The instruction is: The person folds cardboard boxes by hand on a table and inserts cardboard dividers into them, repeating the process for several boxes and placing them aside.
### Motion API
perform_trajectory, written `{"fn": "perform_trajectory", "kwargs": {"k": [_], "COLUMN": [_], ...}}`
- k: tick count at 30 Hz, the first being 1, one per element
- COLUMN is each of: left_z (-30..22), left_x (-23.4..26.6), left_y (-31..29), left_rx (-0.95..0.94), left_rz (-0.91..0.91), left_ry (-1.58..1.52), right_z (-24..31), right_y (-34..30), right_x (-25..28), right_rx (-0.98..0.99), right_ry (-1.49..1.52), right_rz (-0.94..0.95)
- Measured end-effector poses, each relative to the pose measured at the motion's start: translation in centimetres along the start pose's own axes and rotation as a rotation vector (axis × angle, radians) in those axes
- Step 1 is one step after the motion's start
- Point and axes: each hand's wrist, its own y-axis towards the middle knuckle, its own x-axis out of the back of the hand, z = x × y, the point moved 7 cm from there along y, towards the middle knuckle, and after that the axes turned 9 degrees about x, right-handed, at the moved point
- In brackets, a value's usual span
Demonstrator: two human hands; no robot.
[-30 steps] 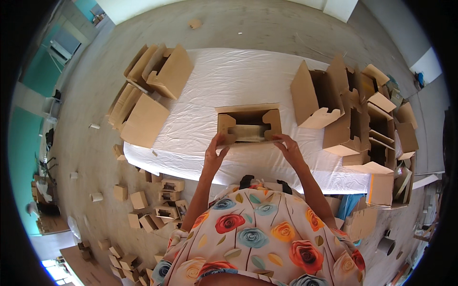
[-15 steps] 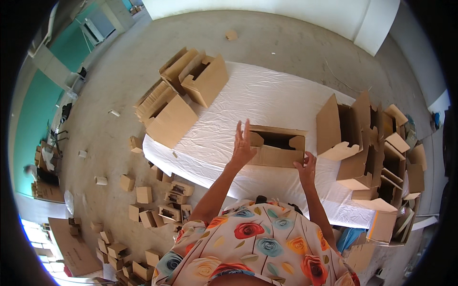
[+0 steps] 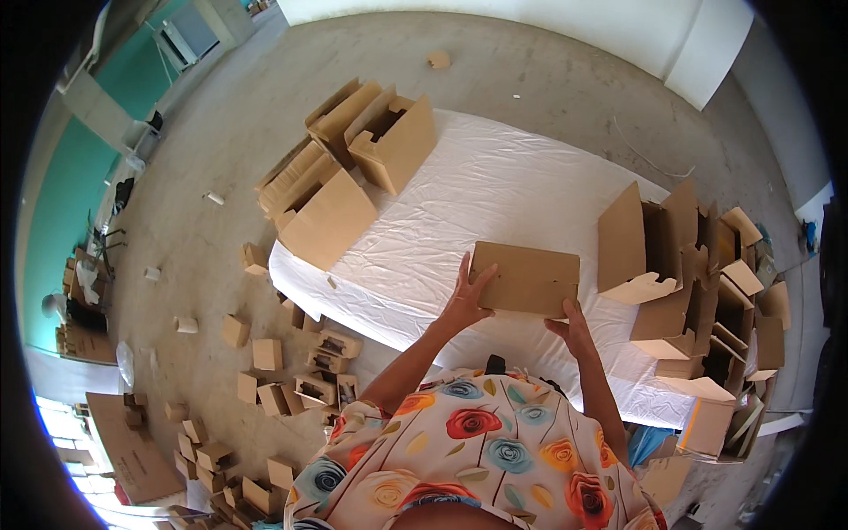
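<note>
A small brown cardboard box is between my two hands over the near middle of the white-covered table. Its flat upper face now shows no opening. My left hand grips the box's left end, the thumb lying on the upper face and the fingers along the side. At the near right corner, my right hand pinches the box with thumb and fingers. The underside of the box is hidden, so I cannot tell whether it touches the sheet.
Open cardboard boxes stand along the table's left end. More open boxes crowd its right end, with others stacked beyond. Several small cartons lie on the concrete floor at the left. A large flat cardboard sheet leans at lower left.
The open-topped box now shows a flat, unbroken face upward. My left hand has come down from its raised, spread pose onto the box's left end; my right hand keeps to the right corner.
</note>
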Motion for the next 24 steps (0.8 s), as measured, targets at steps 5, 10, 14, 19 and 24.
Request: {"fn": "perform_trajectory", "kwargs": {"k": [5, 10, 14, 19, 24], "left_z": [2.5, 7.4, 11.8, 15.3, 18.3], "left_x": [2.1, 8.0, 12.7, 16.8, 16.5], "left_y": [-2.2, -6.8, -9.2, -7.6, -8.1], "left_rx": [0.095, 0.198, 0.27, 0.249, 0.397], "left_rz": [-0.07, -0.304, -0.53, -0.701, -0.692], "left_ry": [-0.215, -0.102, 0.041, 0.167, -0.021], "right_z": [0.3, -0.3, 0.2, -2.7, -3.0], "right_y": [1.8, 4.8, 8.2, 14.0, 13.0], "right_x": [-3.1, -12.8, -21.9, -28.1, -26.9], "right_rx": [0.061, 0.028, 0.108, 0.283, 0.585], "right_ry": [-0.036, -0.103, -0.17, -0.143, -0.621], "right_rz": [0.13, 0.394, 0.543, 0.66, 0.614]}}
